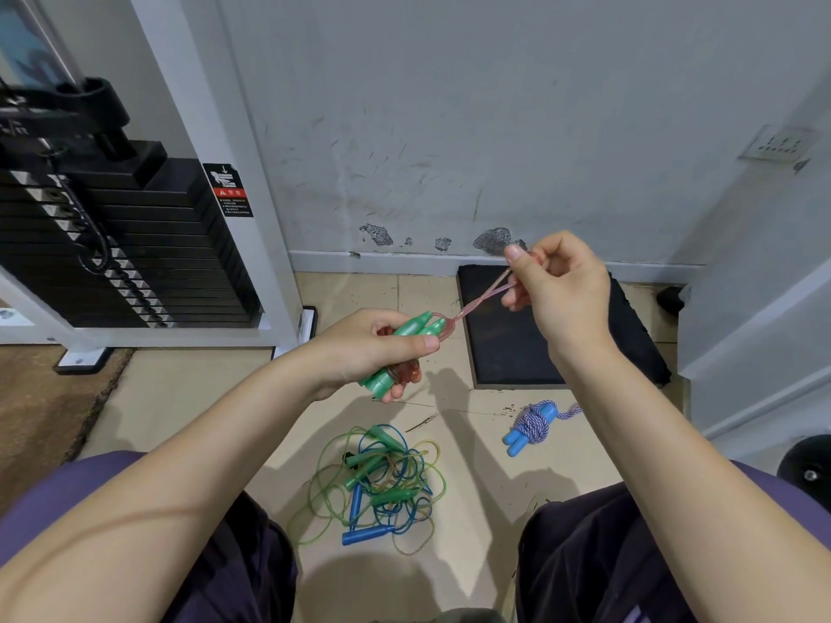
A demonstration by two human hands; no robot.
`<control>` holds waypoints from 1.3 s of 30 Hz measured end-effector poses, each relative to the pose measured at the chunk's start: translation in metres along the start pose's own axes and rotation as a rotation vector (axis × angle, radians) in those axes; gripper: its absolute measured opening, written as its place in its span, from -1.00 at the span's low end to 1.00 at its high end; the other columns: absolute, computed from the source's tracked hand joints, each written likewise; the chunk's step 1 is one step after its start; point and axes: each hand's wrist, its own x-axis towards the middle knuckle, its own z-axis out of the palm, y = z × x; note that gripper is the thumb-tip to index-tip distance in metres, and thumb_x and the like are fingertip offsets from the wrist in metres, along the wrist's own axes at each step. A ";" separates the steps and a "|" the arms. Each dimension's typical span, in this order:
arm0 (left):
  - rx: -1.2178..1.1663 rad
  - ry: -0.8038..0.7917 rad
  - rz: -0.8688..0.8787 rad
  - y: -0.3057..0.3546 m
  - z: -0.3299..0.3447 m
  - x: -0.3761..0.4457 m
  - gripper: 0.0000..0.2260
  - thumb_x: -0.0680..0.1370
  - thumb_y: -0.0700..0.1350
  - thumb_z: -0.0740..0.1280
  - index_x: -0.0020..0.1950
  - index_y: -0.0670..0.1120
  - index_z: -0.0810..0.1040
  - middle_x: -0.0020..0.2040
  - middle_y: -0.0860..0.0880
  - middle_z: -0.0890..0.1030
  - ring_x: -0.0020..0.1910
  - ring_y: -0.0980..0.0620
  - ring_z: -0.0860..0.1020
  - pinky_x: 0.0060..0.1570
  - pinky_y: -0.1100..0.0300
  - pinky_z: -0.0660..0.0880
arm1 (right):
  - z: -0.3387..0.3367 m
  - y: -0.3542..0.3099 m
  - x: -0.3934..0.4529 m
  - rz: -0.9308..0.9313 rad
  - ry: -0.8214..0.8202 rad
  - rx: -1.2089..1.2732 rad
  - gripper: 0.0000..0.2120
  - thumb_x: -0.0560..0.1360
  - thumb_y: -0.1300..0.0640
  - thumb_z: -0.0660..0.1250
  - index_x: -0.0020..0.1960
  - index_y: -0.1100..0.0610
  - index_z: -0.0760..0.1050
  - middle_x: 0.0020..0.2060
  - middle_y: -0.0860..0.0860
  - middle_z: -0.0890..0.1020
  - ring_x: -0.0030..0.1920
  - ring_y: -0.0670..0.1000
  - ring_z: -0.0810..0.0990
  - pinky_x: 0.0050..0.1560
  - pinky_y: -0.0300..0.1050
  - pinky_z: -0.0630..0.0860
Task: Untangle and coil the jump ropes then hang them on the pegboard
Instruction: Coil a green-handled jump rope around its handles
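Two green handles (407, 348) in left-hand fingers (420, 341), right-hand fingers (517, 256) pinching the pink cord (481, 299).

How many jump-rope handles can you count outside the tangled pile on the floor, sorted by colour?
Green handles, gripped in the left hand, their pink rope pinched by the right hand: 2
Blue handles, in the wound bundle on the floor: 2
Total: 4
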 end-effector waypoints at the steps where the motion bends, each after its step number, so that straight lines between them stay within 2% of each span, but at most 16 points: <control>1: 0.012 0.005 -0.006 -0.001 0.000 0.000 -0.71 0.52 -0.08 0.43 0.10 -0.26 0.54 -0.25 -0.25 0.57 -0.45 -0.10 0.48 -0.46 0.18 0.46 | 0.001 0.001 -0.001 0.040 -0.032 0.060 -0.77 0.53 0.23 0.40 -0.17 0.21 0.36 -0.41 0.15 0.55 -0.46 0.07 0.58 -0.41 -0.12 0.52; 4: 0.018 0.039 -0.018 -0.005 -0.003 0.001 -0.74 0.52 -0.09 0.44 0.06 -0.25 0.55 -0.22 -0.24 0.59 -0.40 -0.12 0.54 -0.45 0.18 0.47 | 0.004 0.005 -0.004 0.161 -0.149 0.178 -0.78 0.55 0.20 0.37 -0.18 0.16 0.35 -0.41 0.13 0.56 -0.36 0.10 0.62 -0.28 -0.06 0.57; 8: -0.008 0.031 0.029 -0.005 -0.002 0.001 -0.75 0.52 -0.11 0.44 0.13 -0.20 0.57 -0.12 -0.19 0.67 -0.21 -0.14 0.64 -0.46 0.20 0.46 | 0.006 0.005 -0.004 0.302 -0.243 0.348 -0.74 0.59 0.18 0.30 -0.23 0.11 0.32 -0.52 0.01 0.44 -0.42 0.00 0.52 -0.20 -0.05 0.53; 12: 0.029 0.098 0.069 -0.003 -0.004 0.002 -0.81 0.52 -0.14 0.44 0.10 -0.14 0.58 -0.24 -0.15 0.65 -0.33 -0.10 0.59 -0.51 0.23 0.42 | 0.009 0.004 -0.007 0.405 -0.310 0.488 -0.73 0.60 0.12 0.26 -0.26 0.08 0.31 -0.50 -0.02 0.36 -0.42 -0.04 0.43 -0.10 -0.06 0.49; 16: 0.136 0.150 0.068 -0.004 -0.001 0.002 -0.85 0.47 -0.08 0.50 -0.04 -0.10 0.62 -0.32 -0.13 0.63 -0.42 -0.06 0.55 -0.51 0.24 0.38 | 0.009 0.011 -0.010 0.382 -0.358 0.368 -0.69 0.61 0.13 0.27 -0.28 0.09 0.28 -0.52 -0.05 0.24 -0.49 -0.06 0.23 -0.21 -0.09 0.35; 20: 0.212 0.120 0.038 -0.006 0.002 0.003 -0.72 0.45 -0.02 0.52 -0.02 -0.20 0.62 -0.33 -0.14 0.62 -0.44 -0.06 0.53 -0.52 0.25 0.37 | 0.012 0.025 -0.009 0.054 -0.281 -0.244 -0.69 0.52 0.10 0.41 -0.26 0.12 0.31 -0.50 -0.06 0.33 -0.47 -0.10 0.26 -0.34 -0.18 0.25; 22: 0.215 0.073 0.011 -0.008 0.000 0.002 -0.75 0.47 -0.02 0.50 -0.02 -0.18 0.61 -0.33 -0.14 0.63 -0.46 -0.06 0.52 -0.53 0.25 0.37 | 0.012 0.029 -0.006 0.000 -0.250 -0.368 -0.66 0.50 0.09 0.43 -0.28 0.10 0.29 -0.47 -0.06 0.34 -0.45 -0.13 0.26 -0.37 -0.20 0.24; 26: 0.184 -0.014 -0.018 -0.009 -0.010 -0.002 -0.84 0.50 -0.04 0.47 -0.06 -0.12 0.61 -0.31 -0.15 0.64 -0.47 -0.04 0.53 -0.53 0.25 0.38 | 0.009 0.031 0.000 0.078 -0.168 -0.273 -0.67 0.52 0.07 0.41 -0.27 0.10 0.30 -0.42 0.11 0.38 -0.40 0.01 0.30 -0.32 -0.14 0.27; 29: 0.155 -0.031 -0.051 -0.014 -0.018 0.001 -0.84 0.51 -0.03 0.45 -0.02 -0.10 0.59 -0.26 -0.16 0.64 -0.42 -0.06 0.56 -0.50 0.23 0.41 | 0.008 0.030 0.001 0.145 -0.185 -0.136 -0.75 0.55 0.12 0.37 -0.17 0.17 0.33 -0.39 0.14 0.34 -0.52 -0.06 0.34 -0.40 -0.22 0.34; 31: 0.103 -0.005 -0.067 -0.017 -0.022 0.007 -0.80 0.52 -0.04 0.43 0.02 -0.12 0.52 -0.24 -0.16 0.65 -0.39 -0.07 0.58 -0.49 0.23 0.43 | 0.003 0.027 0.009 0.183 -0.220 -0.042 -0.81 0.57 0.14 0.35 -0.11 0.17 0.36 -0.38 0.16 0.34 -0.52 -0.06 0.44 -0.34 -0.26 0.44; 34: 0.041 0.069 -0.063 -0.012 -0.019 0.032 -0.75 0.53 -0.10 0.43 -0.01 -0.12 0.36 -0.25 -0.15 0.66 -0.36 -0.11 0.60 -0.51 0.23 0.42 | -0.003 0.033 0.030 0.240 -0.188 0.043 -0.84 0.58 0.18 0.33 -0.10 0.17 0.37 -0.41 0.10 0.50 -0.40 -0.04 0.63 -0.15 -0.18 0.58; 36: 0.084 0.129 -0.044 -0.011 -0.010 0.055 -0.72 0.50 -0.11 0.47 -0.05 -0.10 0.35 -0.21 -0.18 0.68 -0.32 -0.13 0.63 -0.47 0.21 0.46 | -0.002 0.049 0.044 0.240 -0.106 -0.005 -0.78 0.56 0.17 0.36 -0.19 0.15 0.35 -0.47 0.03 0.56 -0.38 0.00 0.63 -0.04 -0.02 0.57; 38: 0.107 0.197 -0.054 -0.026 -0.001 0.081 -0.73 0.47 -0.12 0.51 -0.06 -0.11 0.42 -0.14 -0.23 0.68 -0.29 -0.12 0.64 -0.39 0.15 0.52 | -0.005 0.073 0.054 0.226 -0.044 -0.093 -0.70 0.51 0.12 0.41 -0.28 0.09 0.33 -0.42 0.05 0.56 -0.34 0.05 0.56 -0.06 0.10 0.55; 39: 0.112 0.223 -0.074 -0.038 0.003 0.091 -0.75 0.45 -0.10 0.52 -0.05 -0.13 0.48 -0.10 -0.22 0.69 -0.27 -0.10 0.65 -0.32 0.11 0.55 | -0.008 0.086 0.055 0.236 -0.023 -0.137 -0.68 0.49 0.09 0.43 -0.29 0.08 0.32 -0.38 0.07 0.52 -0.32 0.05 0.50 -0.13 0.08 0.51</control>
